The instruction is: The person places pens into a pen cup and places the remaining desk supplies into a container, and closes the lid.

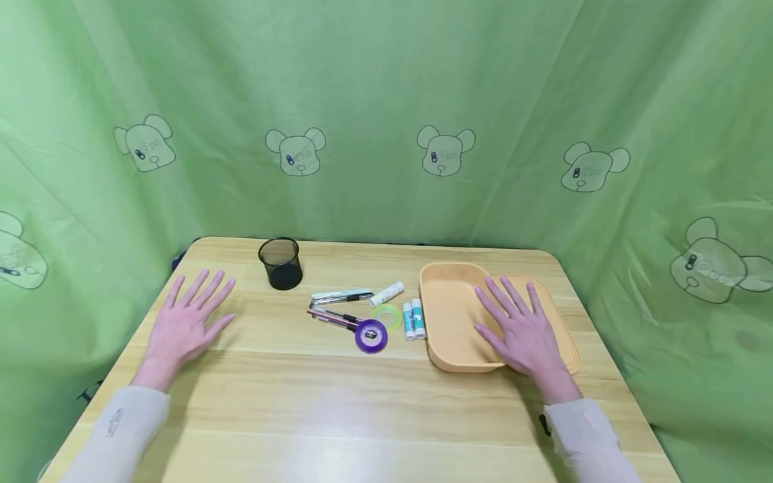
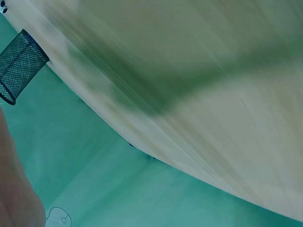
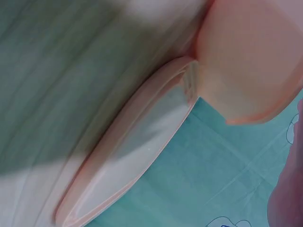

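Observation:
My left hand (image 1: 181, 330), fingers straight and spread, is over the table's left side and holds nothing. Nearest to it is a black mesh pen cup (image 1: 282, 265), upright. Over the right part of an orange plastic box (image 1: 453, 322) and its lid (image 1: 558, 325) is my right hand (image 1: 527, 335), also spread and holding nothing; whether it touches them I cannot tell. Between the hands lie several pens (image 1: 341, 297), a purple tape roll (image 1: 371, 336) with a small dark object in its hole, a green tape roll (image 1: 394, 316), two upright-lying glue sticks (image 1: 418, 318) and a white one (image 1: 386, 294).
The light wooden table (image 1: 290, 416) has rounded far corners. A green curtain (image 1: 374, 80) with bear-head drawings surrounds its back and sides. The box stands partly over the lid's left side in the head view.

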Action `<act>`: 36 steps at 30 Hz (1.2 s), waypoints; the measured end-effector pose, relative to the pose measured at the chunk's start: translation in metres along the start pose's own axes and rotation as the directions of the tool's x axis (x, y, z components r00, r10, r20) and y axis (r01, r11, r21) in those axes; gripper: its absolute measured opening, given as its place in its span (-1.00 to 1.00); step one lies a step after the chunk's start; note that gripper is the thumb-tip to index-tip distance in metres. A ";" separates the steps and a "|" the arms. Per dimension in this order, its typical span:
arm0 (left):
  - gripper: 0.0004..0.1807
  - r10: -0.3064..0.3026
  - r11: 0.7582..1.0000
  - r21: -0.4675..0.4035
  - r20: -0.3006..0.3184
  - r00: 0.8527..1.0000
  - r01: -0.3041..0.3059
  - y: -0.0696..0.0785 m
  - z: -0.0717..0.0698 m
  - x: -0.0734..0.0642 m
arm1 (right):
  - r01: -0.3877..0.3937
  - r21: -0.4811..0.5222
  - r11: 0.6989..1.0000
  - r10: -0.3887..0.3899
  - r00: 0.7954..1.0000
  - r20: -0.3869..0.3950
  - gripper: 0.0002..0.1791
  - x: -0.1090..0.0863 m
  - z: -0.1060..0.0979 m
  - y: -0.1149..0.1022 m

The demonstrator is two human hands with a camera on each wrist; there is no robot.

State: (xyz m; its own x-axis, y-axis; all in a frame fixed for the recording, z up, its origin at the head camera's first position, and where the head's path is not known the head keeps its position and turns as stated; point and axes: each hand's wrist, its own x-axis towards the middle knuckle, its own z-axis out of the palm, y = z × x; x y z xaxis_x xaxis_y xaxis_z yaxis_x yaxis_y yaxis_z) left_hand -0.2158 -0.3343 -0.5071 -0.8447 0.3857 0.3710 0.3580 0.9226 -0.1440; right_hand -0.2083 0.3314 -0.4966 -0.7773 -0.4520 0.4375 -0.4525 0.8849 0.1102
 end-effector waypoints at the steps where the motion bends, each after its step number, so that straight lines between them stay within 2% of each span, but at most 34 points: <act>1: -0.20 -0.005 1.000 0.003 0.002 1.000 0.005 0.000 0.000 0.001 | -0.004 0.006 1.000 0.004 1.000 0.005 -0.19 0.001 0.000 -0.001; 7: -0.21 -0.072 0.996 -0.046 0.022 0.997 0.073 0.005 0.003 0.010 | -0.027 0.048 0.999 0.027 1.000 0.003 -0.21 0.012 -0.002 -0.013; 12: -0.19 -0.166 0.974 -0.153 0.032 0.986 0.169 0.012 0.007 0.019 | -0.043 0.110 0.993 0.045 0.999 -0.016 -0.22 0.029 -0.007 -0.031; 16: -0.17 -0.254 0.924 -0.286 0.036 0.967 0.253 0.017 0.013 0.029 | -0.054 0.164 0.985 0.057 0.998 -0.016 -0.24 0.046 -0.012 -0.050; 19: -0.14 -0.321 0.856 -0.411 0.058 0.945 0.315 0.021 0.018 0.038 | -0.061 0.211 0.976 0.063 0.998 -0.003 -0.25 0.060 -0.015 -0.067; 21: -0.11 -0.359 0.797 -0.493 0.077 0.930 0.348 0.023 0.021 0.045 | -0.080 0.254 0.964 0.077 0.997 0.021 -0.26 0.070 -0.017 -0.079; 22: -0.09 -0.379 0.759 -0.539 0.091 0.921 0.365 0.025 0.023 0.048 | -0.095 0.279 0.955 0.088 0.995 0.039 -0.26 0.075 -0.017 -0.086; 24: -0.05 -0.412 0.667 -0.632 0.127 0.902 0.394 0.027 0.026 0.054 | -0.132 0.347 0.928 0.116 0.991 0.068 -0.28 0.084 -0.018 -0.100; 25: -0.02 -0.424 0.613 -0.678 0.151 0.893 0.405 0.028 0.028 0.057 | -0.155 0.386 0.910 0.133 0.988 0.084 -0.29 0.089 -0.017 -0.107; 26: 0.00 -0.430 0.551 -0.724 0.180 0.885 0.415 0.029 0.030 0.060 | -0.176 0.422 0.890 0.149 0.984 0.095 -0.30 0.094 -0.016 -0.113; 28: 0.06 -0.429 0.402 -0.808 0.249 0.868 0.430 0.031 0.033 0.064 | -0.214 0.492 0.844 0.179 0.977 0.119 -0.32 0.103 -0.013 -0.126; 30: 0.11 -0.411 0.264 -0.857 0.315 0.855 0.443 0.033 0.033 0.068 | -0.236 0.554 0.798 0.195 0.972 0.134 -0.36 0.113 -0.007 -0.138; 31: 0.13 -0.400 0.202 -0.870 0.346 0.848 0.450 0.035 0.031 0.070 | -0.245 0.582 0.776 0.199 0.970 0.143 -0.38 0.117 -0.004 -0.143; 32: 0.14 -0.390 0.151 -0.877 0.371 0.843 0.456 0.037 0.029 0.073 | -0.254 0.607 0.753 0.205 0.967 0.152 -0.40 0.121 0.000 -0.148; 33: 0.16 -0.382 0.113 -0.880 0.391 0.837 0.462 0.039 0.026 0.075 | -0.267 0.631 0.728 0.210 0.964 0.165 -0.43 0.125 0.003 -0.153; 34: 0.17 -0.378 0.086 -0.878 0.409 0.831 0.471 0.041 0.023 0.078 | -0.273 0.656 0.703 0.212 0.962 0.173 -0.45 0.129 0.007 -0.157; 36: 0.18 -0.373 0.049 -0.870 0.440 0.817 0.491 0.045 0.017 0.083 | -0.293 0.685 0.667 0.218 0.956 0.196 -0.50 0.136 0.014 -0.166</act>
State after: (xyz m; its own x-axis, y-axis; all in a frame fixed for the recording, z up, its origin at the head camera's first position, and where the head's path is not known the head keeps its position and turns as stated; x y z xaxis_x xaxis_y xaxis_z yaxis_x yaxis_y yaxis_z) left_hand -0.2771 -0.2606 -0.4985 -0.9986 -0.0241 -0.0467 -0.0509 0.2247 0.9731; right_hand -0.2448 0.1213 -0.4680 -0.9276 -0.2613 0.2670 -0.3736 0.6460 -0.6657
